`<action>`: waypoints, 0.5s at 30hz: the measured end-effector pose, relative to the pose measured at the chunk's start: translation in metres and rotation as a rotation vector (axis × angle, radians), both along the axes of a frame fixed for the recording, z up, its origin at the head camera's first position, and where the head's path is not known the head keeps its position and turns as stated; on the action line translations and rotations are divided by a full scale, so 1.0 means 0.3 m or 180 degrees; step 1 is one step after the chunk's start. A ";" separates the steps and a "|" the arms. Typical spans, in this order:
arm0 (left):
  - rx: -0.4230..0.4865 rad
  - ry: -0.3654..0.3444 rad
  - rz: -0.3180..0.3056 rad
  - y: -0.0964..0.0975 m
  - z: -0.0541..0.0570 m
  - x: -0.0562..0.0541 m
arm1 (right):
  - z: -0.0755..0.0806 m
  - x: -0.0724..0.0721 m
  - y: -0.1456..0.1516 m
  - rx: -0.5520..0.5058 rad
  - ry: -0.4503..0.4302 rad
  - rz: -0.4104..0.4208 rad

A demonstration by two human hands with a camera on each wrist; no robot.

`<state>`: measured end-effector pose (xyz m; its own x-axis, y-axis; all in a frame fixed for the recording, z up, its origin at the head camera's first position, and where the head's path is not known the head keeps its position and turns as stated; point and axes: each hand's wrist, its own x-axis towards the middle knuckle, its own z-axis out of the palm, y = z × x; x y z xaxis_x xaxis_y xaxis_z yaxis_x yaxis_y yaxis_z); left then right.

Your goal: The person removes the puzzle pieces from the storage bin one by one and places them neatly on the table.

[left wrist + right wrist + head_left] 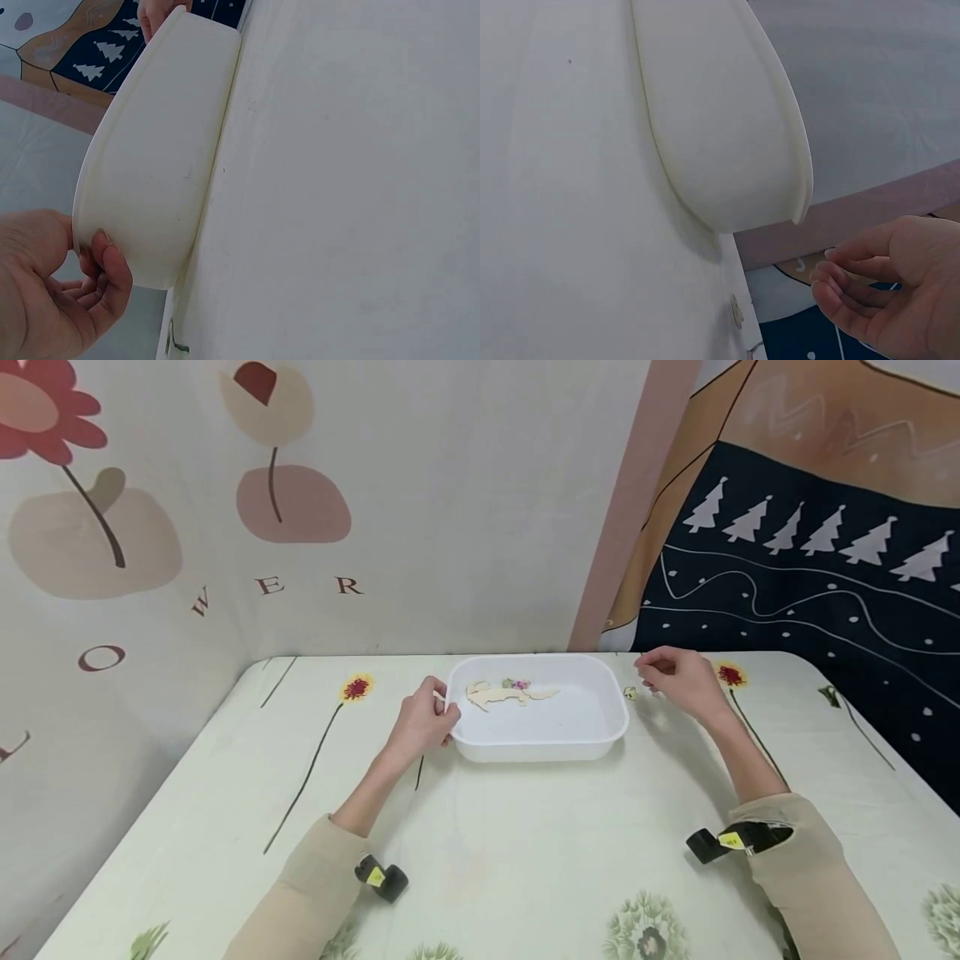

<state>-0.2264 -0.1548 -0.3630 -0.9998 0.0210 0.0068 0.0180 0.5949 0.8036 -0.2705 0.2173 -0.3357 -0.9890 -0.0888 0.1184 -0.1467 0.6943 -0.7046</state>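
Inside white tray: pale cutout, colourful bits (head view only).

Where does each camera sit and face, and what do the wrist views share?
Head: on the head, facing forward and down at the tub; left hand, right hand, sleeves show.
Left wrist: on that wrist, facing the tub's outside; both hands show, left closer.
Right wrist: on that wrist, facing the tub's outside; right hand only.
Shared: wrist views both show tub and right hand.
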 end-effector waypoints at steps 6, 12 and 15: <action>-0.0006 0.0035 -0.0005 0.001 0.003 -0.002 | 0.013 0.016 -0.046 -0.0094 0.0117 0.0152; -0.0002 0.0023 -0.0021 0.001 0.003 -0.002 | 0.008 0.020 -0.094 -0.0067 0.0197 0.0319; 0.0002 0.0006 -0.0005 0.000 0.004 0.000 | 0.001 0.018 -0.116 -0.0073 0.0236 0.0378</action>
<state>-0.2265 -0.1547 -0.3618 -0.9997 0.0225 0.0087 0.0204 0.5945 0.8038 -0.2652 0.1824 -0.3353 -0.9601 -0.2012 0.1940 -0.2791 0.6528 -0.7042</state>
